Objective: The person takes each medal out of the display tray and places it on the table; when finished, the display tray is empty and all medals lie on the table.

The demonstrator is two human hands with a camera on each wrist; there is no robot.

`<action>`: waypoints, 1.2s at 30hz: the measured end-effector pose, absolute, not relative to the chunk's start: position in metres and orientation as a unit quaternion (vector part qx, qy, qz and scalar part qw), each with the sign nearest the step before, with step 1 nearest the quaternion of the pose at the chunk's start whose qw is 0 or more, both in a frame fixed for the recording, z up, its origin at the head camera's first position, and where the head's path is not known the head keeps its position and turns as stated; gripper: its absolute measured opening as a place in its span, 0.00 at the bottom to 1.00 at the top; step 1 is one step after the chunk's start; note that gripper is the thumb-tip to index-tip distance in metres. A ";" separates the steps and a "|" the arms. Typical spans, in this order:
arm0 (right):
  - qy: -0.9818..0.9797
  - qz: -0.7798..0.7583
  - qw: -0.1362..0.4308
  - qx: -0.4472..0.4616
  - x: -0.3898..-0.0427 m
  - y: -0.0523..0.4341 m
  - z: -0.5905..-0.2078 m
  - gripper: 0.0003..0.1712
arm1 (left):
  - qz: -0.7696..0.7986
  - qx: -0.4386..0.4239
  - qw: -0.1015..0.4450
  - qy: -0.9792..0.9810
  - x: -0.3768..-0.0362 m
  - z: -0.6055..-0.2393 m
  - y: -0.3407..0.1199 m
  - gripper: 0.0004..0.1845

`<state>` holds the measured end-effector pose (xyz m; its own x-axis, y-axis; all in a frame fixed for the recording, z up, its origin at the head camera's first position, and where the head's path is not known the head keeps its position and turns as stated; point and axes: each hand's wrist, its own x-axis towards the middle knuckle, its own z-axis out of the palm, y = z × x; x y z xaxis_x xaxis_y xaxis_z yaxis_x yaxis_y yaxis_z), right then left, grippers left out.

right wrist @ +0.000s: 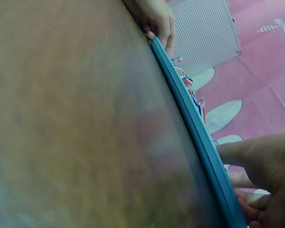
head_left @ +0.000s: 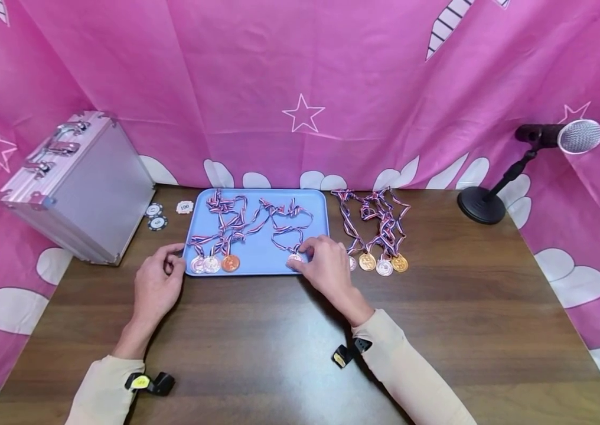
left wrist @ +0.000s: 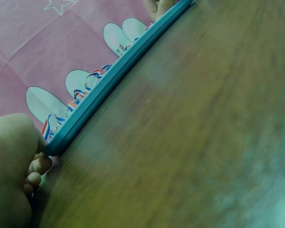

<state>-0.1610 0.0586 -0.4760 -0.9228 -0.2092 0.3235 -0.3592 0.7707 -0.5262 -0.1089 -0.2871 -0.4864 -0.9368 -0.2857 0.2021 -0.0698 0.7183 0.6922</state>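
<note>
A blue tray point(head_left: 257, 265) holds several medals with striped red, white and blue ribbons. My left hand point(head_left: 157, 286) grips the tray's near left corner; in the left wrist view its curled fingers point(left wrist: 34, 178) are beside the rim. At the near right part of the tray, my right hand point(head_left: 326, 265) pinches a silver-coloured medal point(head_left: 294, 258), mostly covered by the fingers. Two silver-coloured medals point(head_left: 211, 264) and a bronze-coloured medal point(head_left: 230, 263) lie at the tray's left. Right of the tray are gold-coloured medals point(head_left: 367, 262) and a silver-coloured medal point(head_left: 384, 267).
A silver case point(head_left: 103, 183) stands at the back left, with several poker chips point(head_left: 157, 222) beside it. At the back right is a microphone point(head_left: 579, 137) on a black stand point(head_left: 482, 205). A pink curtain point(head_left: 247, 88) hangs behind the wooden table point(head_left: 257, 342).
</note>
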 end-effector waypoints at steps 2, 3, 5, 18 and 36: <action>-0.933 0.314 0.111 0.137 -0.162 0.058 -0.476 0.18 | -0.360 0.102 0.145 -0.916 -0.110 -0.486 -0.286 0.19; -0.932 0.321 0.105 0.130 -0.163 0.058 -0.476 0.17 | -0.359 0.105 0.144 -0.916 -0.110 -0.486 -0.286 0.20; -0.929 0.336 0.099 0.121 -0.165 0.058 -0.477 0.15 | -0.359 0.109 0.143 -0.916 -0.110 -0.486 -0.286 0.20; -0.928 0.351 0.061 0.111 -0.166 0.053 -0.474 0.12 | -0.366 0.108 0.166 -0.909 -0.108 -0.488 -0.286 0.21; -0.840 0.528 0.029 0.120 -0.164 0.082 -0.426 0.07 | -0.361 0.112 0.159 -0.912 -0.109 -0.489 -0.285 0.22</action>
